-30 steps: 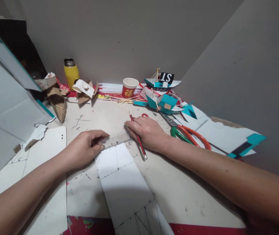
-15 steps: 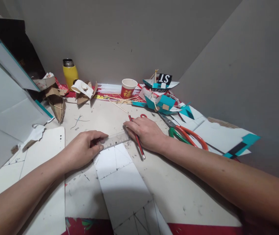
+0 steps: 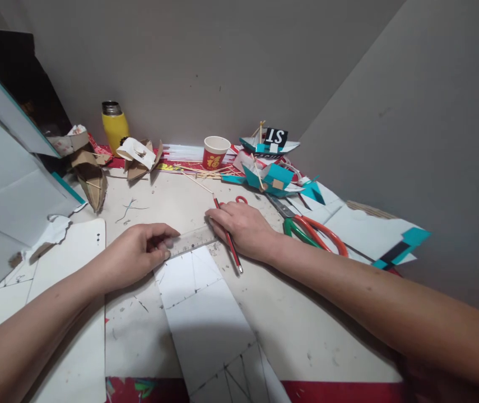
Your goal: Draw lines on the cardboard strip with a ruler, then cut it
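Observation:
A clear plastic ruler (image 3: 193, 239) lies across the far end of a white card strip (image 3: 205, 324) marked with pencil lines. My left hand (image 3: 140, 252) pinches the ruler's left end between thumb and fingers. At its other end is my right hand (image 3: 241, 226), closed with fingers on the ruler and a red-and-black pencil (image 3: 231, 246) held between them. The pencil's metal-capped end points toward me. Partly hidden behind the right hand are red scissor handles (image 3: 241, 199). Large scissors (image 3: 306, 224) with orange and green handles lie just right of that hand.
Along the back stand a yellow bottle (image 3: 115, 129), a red paper cup (image 3: 215, 154), thin wooden sticks (image 3: 197, 169), brown cardboard boats (image 3: 92, 179) and teal card boats (image 3: 270, 176). White card pieces (image 3: 361, 229) lie right. A large white folded board (image 3: 4, 168) rises at left.
The whole view has shifted slightly, so everything sits a little further left. Both hands keep their places on the ruler, and the pencil stays in the right hand.

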Motion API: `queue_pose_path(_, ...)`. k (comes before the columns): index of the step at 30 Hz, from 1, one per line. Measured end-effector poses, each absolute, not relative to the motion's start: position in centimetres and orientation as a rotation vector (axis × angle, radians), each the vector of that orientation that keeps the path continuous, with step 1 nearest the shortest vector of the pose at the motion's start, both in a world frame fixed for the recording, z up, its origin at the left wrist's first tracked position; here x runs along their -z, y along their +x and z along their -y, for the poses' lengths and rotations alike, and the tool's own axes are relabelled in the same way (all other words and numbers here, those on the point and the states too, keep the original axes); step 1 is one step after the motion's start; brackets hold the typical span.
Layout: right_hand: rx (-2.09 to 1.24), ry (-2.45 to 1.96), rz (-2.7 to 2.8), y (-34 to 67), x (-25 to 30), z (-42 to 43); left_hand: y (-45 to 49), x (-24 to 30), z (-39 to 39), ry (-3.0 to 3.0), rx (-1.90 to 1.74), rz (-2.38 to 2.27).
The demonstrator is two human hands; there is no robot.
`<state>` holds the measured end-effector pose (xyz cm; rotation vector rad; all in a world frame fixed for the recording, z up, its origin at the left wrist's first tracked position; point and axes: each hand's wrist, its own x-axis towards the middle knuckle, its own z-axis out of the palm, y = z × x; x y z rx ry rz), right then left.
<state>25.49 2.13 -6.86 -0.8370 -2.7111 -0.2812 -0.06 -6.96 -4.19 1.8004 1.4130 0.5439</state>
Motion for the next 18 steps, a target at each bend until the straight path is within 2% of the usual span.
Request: queue_pose_path(18,0.225,-0.852,2.673,25.46,6.48,-1.91,-0.27,4.33,6.82,1.677,-0.587,-1.384)
